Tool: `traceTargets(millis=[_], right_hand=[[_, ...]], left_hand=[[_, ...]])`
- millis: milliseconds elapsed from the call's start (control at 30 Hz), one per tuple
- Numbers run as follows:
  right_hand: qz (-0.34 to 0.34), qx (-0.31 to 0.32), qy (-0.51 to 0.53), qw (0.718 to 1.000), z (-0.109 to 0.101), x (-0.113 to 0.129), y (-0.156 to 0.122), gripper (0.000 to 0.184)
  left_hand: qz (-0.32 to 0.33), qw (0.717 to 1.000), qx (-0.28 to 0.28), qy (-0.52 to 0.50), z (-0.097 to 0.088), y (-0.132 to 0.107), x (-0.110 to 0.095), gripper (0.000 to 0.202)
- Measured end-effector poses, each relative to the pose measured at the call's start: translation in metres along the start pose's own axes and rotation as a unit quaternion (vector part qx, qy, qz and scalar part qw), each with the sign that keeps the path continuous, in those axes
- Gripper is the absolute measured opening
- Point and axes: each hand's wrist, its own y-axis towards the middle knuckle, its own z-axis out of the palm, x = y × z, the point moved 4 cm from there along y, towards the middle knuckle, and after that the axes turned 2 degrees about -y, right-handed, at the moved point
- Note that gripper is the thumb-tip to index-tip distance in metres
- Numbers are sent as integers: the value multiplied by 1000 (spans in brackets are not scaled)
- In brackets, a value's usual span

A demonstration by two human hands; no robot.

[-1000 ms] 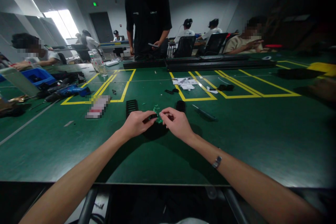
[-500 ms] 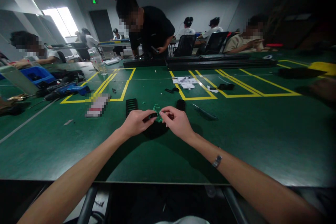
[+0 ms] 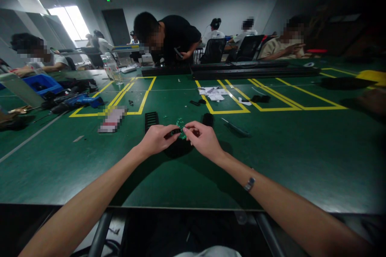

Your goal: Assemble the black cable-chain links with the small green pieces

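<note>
My left hand (image 3: 156, 139) is closed on a small black part (image 3: 175, 131), pinched between thumb and fingers above the green table. Close against that part's right end, my right hand (image 3: 205, 138) makes a pinch; whatever sits between its fingertips is too small to make out. Behind the fingertips lie small shiny clear pieces (image 3: 180, 122) on the table. A black slotted tray (image 3: 151, 120) rests just beyond my left hand. Beyond my right hand is a dark block-like piece (image 3: 208, 119). A thin tool with a dark handle (image 3: 238, 129) lies farther right.
Blue power tool (image 3: 81, 102) and blue bin (image 3: 44, 84) stand at left, near clear bottles (image 3: 111, 70). White papers (image 3: 213, 93) lie ahead. Long black bars (image 3: 253, 70) cross the far edge, where a person in black (image 3: 177, 34) leans over. Other people sit around.
Both hands stay in nearly the same place, the black part turned slightly in the left fingers. The person across the table has bent lower.
</note>
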Motion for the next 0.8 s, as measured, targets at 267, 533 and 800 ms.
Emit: traceTargets(millis=[267, 533, 800], right_hand=[[2, 8, 4, 1000, 2, -1, -1, 14], [10, 4, 6, 1000, 2, -2, -1, 13], [10, 3, 5, 1000, 1, -2, 0, 13]], left_hand=[[-4, 1000, 12, 2, 1, 0, 1, 26], [-8, 1000, 14, -5, 2, 0, 2, 26], [-6, 1000, 14, -1, 1, 0, 0, 27]])
